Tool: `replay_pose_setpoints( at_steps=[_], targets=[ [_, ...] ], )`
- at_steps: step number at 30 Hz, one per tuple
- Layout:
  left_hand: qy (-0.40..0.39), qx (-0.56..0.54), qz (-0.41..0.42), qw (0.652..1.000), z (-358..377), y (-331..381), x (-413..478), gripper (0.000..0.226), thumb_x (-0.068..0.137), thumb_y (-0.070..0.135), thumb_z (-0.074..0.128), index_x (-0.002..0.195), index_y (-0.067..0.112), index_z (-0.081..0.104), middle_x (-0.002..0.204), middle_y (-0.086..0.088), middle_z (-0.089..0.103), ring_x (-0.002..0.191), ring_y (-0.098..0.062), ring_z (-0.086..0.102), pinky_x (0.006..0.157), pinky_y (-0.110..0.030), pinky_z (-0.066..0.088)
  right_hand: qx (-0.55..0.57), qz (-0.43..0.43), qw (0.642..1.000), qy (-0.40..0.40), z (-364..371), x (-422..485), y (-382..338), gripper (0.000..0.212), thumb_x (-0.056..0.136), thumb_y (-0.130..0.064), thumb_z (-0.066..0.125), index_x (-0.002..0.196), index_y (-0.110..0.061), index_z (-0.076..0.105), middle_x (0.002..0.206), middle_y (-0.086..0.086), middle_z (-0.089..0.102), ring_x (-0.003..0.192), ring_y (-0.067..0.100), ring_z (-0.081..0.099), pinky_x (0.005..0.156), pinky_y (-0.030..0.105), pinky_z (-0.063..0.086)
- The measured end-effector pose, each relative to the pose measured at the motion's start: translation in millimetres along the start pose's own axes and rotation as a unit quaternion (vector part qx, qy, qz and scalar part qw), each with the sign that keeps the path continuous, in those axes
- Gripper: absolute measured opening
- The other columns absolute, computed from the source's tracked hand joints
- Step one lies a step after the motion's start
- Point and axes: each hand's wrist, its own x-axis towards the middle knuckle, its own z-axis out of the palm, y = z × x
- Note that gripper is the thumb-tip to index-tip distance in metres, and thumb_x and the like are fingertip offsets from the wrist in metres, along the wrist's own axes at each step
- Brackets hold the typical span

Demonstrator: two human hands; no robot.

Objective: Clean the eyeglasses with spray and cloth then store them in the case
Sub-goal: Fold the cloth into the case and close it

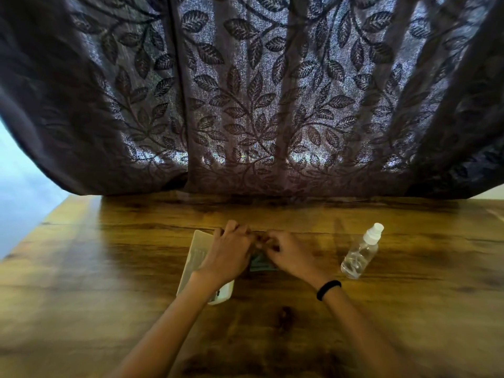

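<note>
My left hand [227,253] and my right hand [290,255] meet fingertip to fingertip above the wooden table [109,268], both with curled fingers. Between them shows a small dark piece, apparently the eyeglasses [258,242], blurred and mostly hidden; the left hand's fingers curl round it. A teal cloth [261,264] hangs under the right hand's fingers. The white glasses case [195,257] lies lengthwise on the table under my left wrist, partly covered by it. A clear spray bottle [360,255] with a white cap stands tilted to the right of my right hand, apart from it.
A dark leaf-patterned curtain [245,105] hangs along the table's far edge. The table's left edge runs diagonally at the left, with pale floor [21,186] beyond. A black band [328,290] circles my right wrist.
</note>
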Motion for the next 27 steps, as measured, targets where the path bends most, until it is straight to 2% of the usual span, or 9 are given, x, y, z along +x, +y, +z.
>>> replay_pose_setpoints(
  at_steps=[4, 8, 12, 14, 16, 18, 22, 24, 27],
  targets=[
    [-0.014, 0.004, 0.009, 1.000, 1.7, 5.3, 2.2, 0.029, 0.094, 0.025, 0.041, 0.119, 0.022, 0.055, 0.124, -0.001, 0.049, 0.119, -0.025, 0.033, 0.090, -0.042, 0.033, -0.019, -0.021, 0.998, 0.058, -9.1, -8.6, 9.5, 0.008, 0.091, -0.019, 0.053, 0.091, -0.023, 0.060, 0.081, -0.004, 0.065, 0.062, 0.015, 0.060, 0.046, 0.014, 0.040],
    [-0.014, -0.014, 0.016, 1.000, 5.3, 8.5, 8.0, 0.031, 0.093, 0.033, 0.044, 0.122, 0.025, 0.053, 0.124, 0.000, 0.052, 0.121, -0.024, 0.032, 0.092, -0.043, 0.032, -0.019, -0.004, 0.999, 0.048, -14.9, -13.2, 20.0, 0.010, 0.091, -0.015, 0.053, 0.094, -0.021, 0.061, 0.086, -0.005, 0.063, 0.063, 0.000, 0.055, 0.047, 0.011, 0.040],
    [-0.060, -0.026, 0.042, 0.997, 5.9, 11.0, 12.7, 0.049, 0.076, 0.052, 0.062, 0.118, 0.027, 0.056, 0.117, 0.001, 0.054, 0.118, -0.023, 0.031, 0.088, -0.041, 0.028, 0.020, 0.011, 0.998, 0.053, -11.9, -13.3, 23.7, 0.012, 0.090, -0.013, 0.053, 0.092, -0.024, 0.056, 0.088, -0.002, 0.066, 0.062, 0.003, 0.058, 0.043, 0.014, 0.046],
    [-0.058, -0.021, 0.039, 0.997, 5.7, 13.3, 12.7, 0.050, 0.073, 0.056, 0.062, 0.113, 0.026, 0.060, 0.113, 0.001, 0.055, 0.116, -0.023, 0.033, 0.087, -0.041, 0.028, 0.030, 0.024, 0.998, 0.058, -9.2, -12.9, 25.5, 0.015, 0.090, -0.011, 0.052, 0.090, -0.026, 0.054, 0.088, 0.001, 0.068, 0.062, 0.006, 0.059, 0.044, 0.017, 0.047],
    [-0.032, -0.007, 0.034, 0.999, 6.9, 15.3, 11.5, 0.043, 0.077, 0.054, 0.058, 0.107, 0.024, 0.062, 0.112, 0.000, 0.058, 0.115, -0.024, 0.036, 0.088, -0.042, 0.029, 0.021, 0.034, 0.998, 0.057, -6.5, -12.7, 27.9, 0.015, 0.090, -0.010, 0.052, 0.089, -0.025, 0.055, 0.087, 0.002, 0.067, 0.062, 0.006, 0.058, 0.047, 0.019, 0.046],
    [-0.019, 0.006, 0.022, 1.000, 8.1, 16.1, 9.9, 0.031, 0.083, 0.046, 0.054, 0.101, 0.022, 0.063, 0.111, -0.001, 0.061, 0.115, -0.023, 0.039, 0.090, -0.042, 0.030, 0.001, 0.033, 0.997, 0.064, -3.8, -12.9, 30.6, 0.013, 0.090, -0.010, 0.053, 0.091, -0.022, 0.058, 0.086, 0.000, 0.065, 0.065, 0.004, 0.056, 0.050, 0.016, 0.043],
    [-0.012, 0.040, -0.025, 0.999, 7.2, 16.6, 7.2, 0.026, 0.087, 0.035, 0.049, 0.101, 0.019, 0.063, 0.117, -0.002, 0.059, 0.120, -0.023, 0.038, 0.098, -0.044, 0.028, -0.045, 0.041, 0.993, 0.104, -1.8, -14.7, 33.4, 0.006, 0.088, -0.019, 0.059, 0.092, -0.018, 0.063, 0.089, -0.002, 0.066, 0.085, 0.013, 0.062, 0.062, 0.016, 0.042],
    [0.002, 0.079, -0.057, 0.995, 5.3, 17.3, 6.0, 0.028, 0.086, 0.036, 0.051, 0.105, 0.018, 0.063, 0.121, -0.002, 0.054, 0.120, -0.024, 0.035, 0.098, -0.045, 0.027, -0.074, 0.062, 0.990, 0.103, 0.1, -15.3, 33.9, 0.013, 0.088, -0.027, 0.059, 0.093, -0.017, 0.063, 0.092, 0.000, 0.066, 0.087, 0.014, 0.061, 0.069, 0.023, 0.045],
    [0.010, 0.137, -0.103, 0.985, 3.9, 17.0, 6.1, 0.027, 0.089, 0.033, 0.050, 0.108, 0.019, 0.061, 0.125, -0.004, 0.047, 0.121, -0.027, 0.031, 0.101, -0.048, 0.025, -0.126, 0.088, 0.982, 0.105, 5.5, -16.3, 33.3, 0.025, 0.089, -0.037, 0.055, 0.096, -0.015, 0.063, 0.084, -0.003, 0.058, 0.079, 0.012, 0.056, 0.065, 0.024, 0.042]
  ],
)
